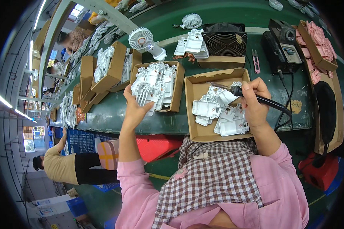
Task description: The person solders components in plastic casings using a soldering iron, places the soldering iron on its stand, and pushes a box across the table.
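My left hand (134, 110) reaches into a cardboard box (178, 88) stacked with white plastic housing parts (155, 84) and grips one of them at the box's near left corner. My right hand (255, 102) holds a black-handled soldering iron (237, 91), its tip pointing left over a second cardboard box (198, 131). That box holds several flat white plastic parts (218, 112). The iron's black cable (283, 110) runs off to the right.
A green workbench (114, 114) carries more boxes of white parts, a small white desk fan (141, 39), a black square fan (224, 42), a black soldering station (284, 49), pink clippers (255, 61) and a box of pink parts (319, 42). Another person (70, 166) stands at the left.
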Demonstrator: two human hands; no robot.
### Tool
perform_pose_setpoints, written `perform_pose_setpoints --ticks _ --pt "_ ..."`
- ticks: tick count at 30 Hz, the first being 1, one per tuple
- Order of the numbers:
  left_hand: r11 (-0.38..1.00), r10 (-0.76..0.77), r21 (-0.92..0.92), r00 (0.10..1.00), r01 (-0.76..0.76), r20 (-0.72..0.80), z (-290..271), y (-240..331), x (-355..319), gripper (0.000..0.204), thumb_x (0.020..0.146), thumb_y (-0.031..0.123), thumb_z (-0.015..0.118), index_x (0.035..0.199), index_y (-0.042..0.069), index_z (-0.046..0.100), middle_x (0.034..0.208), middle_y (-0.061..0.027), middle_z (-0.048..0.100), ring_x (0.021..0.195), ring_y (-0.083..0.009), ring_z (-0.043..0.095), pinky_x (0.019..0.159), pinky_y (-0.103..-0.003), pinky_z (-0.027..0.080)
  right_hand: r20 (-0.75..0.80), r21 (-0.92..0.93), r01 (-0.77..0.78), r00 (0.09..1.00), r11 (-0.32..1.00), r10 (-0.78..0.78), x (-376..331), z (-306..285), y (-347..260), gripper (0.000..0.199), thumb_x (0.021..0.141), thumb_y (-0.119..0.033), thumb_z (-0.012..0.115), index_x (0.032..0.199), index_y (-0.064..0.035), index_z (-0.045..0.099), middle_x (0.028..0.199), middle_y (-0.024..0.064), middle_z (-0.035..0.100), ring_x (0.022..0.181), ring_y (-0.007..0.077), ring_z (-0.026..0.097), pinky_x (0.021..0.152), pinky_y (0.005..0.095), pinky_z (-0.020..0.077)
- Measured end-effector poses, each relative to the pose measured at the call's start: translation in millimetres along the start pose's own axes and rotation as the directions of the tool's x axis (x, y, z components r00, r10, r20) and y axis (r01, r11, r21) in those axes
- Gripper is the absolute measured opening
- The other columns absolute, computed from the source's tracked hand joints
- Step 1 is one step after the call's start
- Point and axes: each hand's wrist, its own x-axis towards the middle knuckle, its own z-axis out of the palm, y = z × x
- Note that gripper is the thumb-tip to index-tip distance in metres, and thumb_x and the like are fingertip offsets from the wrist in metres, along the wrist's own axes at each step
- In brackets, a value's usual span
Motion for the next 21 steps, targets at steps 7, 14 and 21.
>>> perform_pose_setpoints --ticks 7,14,21 --pt "0.966 -0.186 -0.14 0.961 0.217 0.206 -46 9 46 0.058 0.066 0.0 0.073 0.118 -0.004 0.049 0.103 -0.01 0.063 0.092 -0.017 0.059 0.086 -0.027 0.044 0.002 0.007 0.001 1.0 1.0 -0.001 0 1 1 0.019 0.09 -0.013 0.059 0.077 -0.0066 0.047 0.06 -0.0034 0.049 0.047 -0.0006 0.039 0.042 0.0159 0.0293" --pt "0.929 -0.175 0.369 0.923 0.039 0.342 -58 -13 74 0.082 0.057 0.017 0.08 0.128 -0.001 0.043 0.117 -0.0175 0.054 0.111 -0.0277 0.049 0.098 -0.033 0.035 0.01 0.035 -0.008 1.0 0.999 0.007 0 1 2 0.018 0.09 -0.012 0.058 0.077 -0.0064 0.047 0.059 -0.0031 0.049 0.047 -0.0004 0.04 0.042 0.0158 0.0294" --pt "0.86 -0.043 0.5 0.96 -0.104 0.275 -49 -9 57 0.088 0.058 0.019 0.082 0.13 0.003 0.035 0.122 -0.0213 0.046 0.12 -0.0326 0.04 0.102 -0.037 0.032 0.0 0.015 0.0 1.0 1.0 0.0 0 1 0 0.018 0.09 -0.012 0.058 0.077 -0.0065 0.047 0.059 -0.0032 0.049 0.046 -0.0004 0.039 0.042 0.016 0.0288"
